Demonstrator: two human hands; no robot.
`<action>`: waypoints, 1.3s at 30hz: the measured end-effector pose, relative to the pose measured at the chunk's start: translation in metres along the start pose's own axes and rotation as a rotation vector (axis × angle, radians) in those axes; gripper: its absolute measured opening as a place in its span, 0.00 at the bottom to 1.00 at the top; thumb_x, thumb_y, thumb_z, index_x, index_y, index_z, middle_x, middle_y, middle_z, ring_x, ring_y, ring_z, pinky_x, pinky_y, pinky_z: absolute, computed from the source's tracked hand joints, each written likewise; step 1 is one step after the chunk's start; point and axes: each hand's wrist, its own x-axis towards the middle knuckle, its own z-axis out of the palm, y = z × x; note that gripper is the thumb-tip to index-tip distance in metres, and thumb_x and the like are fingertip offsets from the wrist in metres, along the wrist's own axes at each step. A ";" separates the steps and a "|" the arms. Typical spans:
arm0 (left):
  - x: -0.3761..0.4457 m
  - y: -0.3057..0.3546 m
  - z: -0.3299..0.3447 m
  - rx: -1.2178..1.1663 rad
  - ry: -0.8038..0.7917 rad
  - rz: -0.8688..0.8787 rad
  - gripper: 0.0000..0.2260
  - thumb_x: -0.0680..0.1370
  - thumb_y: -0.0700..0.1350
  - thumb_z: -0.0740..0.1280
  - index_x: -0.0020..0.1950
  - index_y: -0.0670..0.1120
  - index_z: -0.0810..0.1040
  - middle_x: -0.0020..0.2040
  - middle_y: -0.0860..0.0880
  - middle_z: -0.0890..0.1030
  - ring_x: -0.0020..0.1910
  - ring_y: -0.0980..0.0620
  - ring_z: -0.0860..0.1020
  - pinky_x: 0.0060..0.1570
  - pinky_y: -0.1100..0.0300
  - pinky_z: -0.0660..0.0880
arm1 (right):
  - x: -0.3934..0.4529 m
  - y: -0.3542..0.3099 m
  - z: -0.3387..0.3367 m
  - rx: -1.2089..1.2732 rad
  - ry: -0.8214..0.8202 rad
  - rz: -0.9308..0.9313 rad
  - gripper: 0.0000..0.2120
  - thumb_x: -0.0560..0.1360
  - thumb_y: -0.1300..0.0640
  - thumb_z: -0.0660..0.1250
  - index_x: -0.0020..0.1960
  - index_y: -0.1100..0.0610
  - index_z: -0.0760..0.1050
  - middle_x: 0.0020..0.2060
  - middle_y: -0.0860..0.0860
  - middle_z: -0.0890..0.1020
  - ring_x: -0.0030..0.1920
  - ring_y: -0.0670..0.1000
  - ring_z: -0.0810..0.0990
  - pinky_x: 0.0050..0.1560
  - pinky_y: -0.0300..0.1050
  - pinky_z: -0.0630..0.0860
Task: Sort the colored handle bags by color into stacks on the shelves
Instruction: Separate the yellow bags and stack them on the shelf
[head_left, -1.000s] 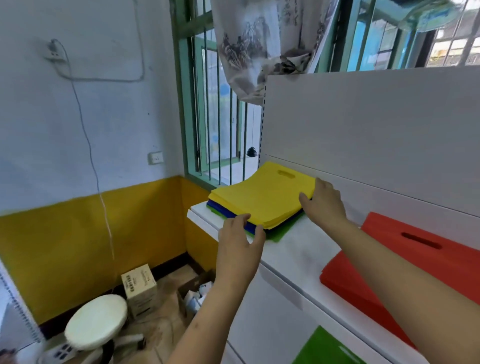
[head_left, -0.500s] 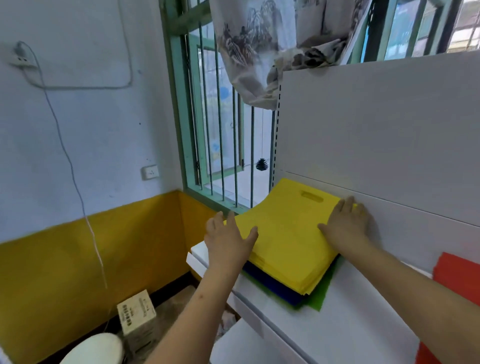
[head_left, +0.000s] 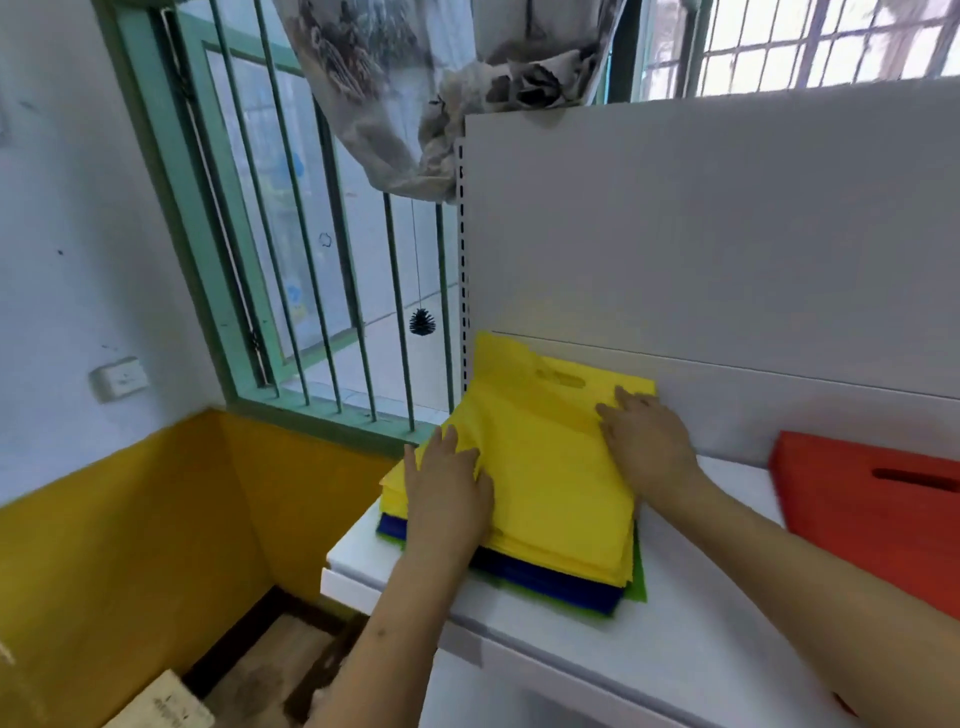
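Your left hand (head_left: 447, 491) lies flat, fingers straight, on the yellow handle bags (head_left: 545, 467). Your right hand (head_left: 647, 441) presses flat on their far right edge. The yellow bags top blue bags (head_left: 550, 577) and green bags (head_left: 638, 582) on the white shelf (head_left: 597, 644). Red bags (head_left: 872, 519) lie well apart, rightward.

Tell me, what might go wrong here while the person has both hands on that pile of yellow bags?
The yellow bags lie on blue bags and a green bag, so lifting yellow might drag other colours along. The pile sits near the shelf corner by the window; a push from the left hand or right hand could slide it off. The layers are fanned, so loose sheets may slip.
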 end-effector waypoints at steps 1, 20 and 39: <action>-0.004 0.007 -0.004 -0.216 -0.014 0.006 0.19 0.83 0.48 0.58 0.74 0.45 0.69 0.79 0.48 0.58 0.77 0.48 0.58 0.76 0.49 0.55 | -0.008 0.006 -0.010 0.075 0.042 0.070 0.19 0.83 0.51 0.53 0.72 0.52 0.69 0.71 0.58 0.69 0.63 0.61 0.74 0.55 0.51 0.72; -0.158 0.311 0.059 -1.183 -0.363 0.343 0.16 0.82 0.47 0.61 0.69 0.46 0.77 0.62 0.55 0.79 0.56 0.65 0.77 0.49 0.77 0.69 | -0.339 0.260 -0.195 0.275 0.613 0.822 0.10 0.78 0.57 0.65 0.55 0.56 0.83 0.54 0.51 0.84 0.55 0.51 0.80 0.54 0.41 0.71; -0.274 0.551 0.232 -0.516 -0.724 0.329 0.13 0.73 0.42 0.70 0.58 0.46 0.81 0.52 0.48 0.82 0.49 0.49 0.79 0.47 0.59 0.73 | -0.490 0.600 -0.173 0.422 0.419 1.061 0.24 0.77 0.64 0.64 0.72 0.52 0.68 0.68 0.54 0.73 0.67 0.54 0.72 0.61 0.41 0.66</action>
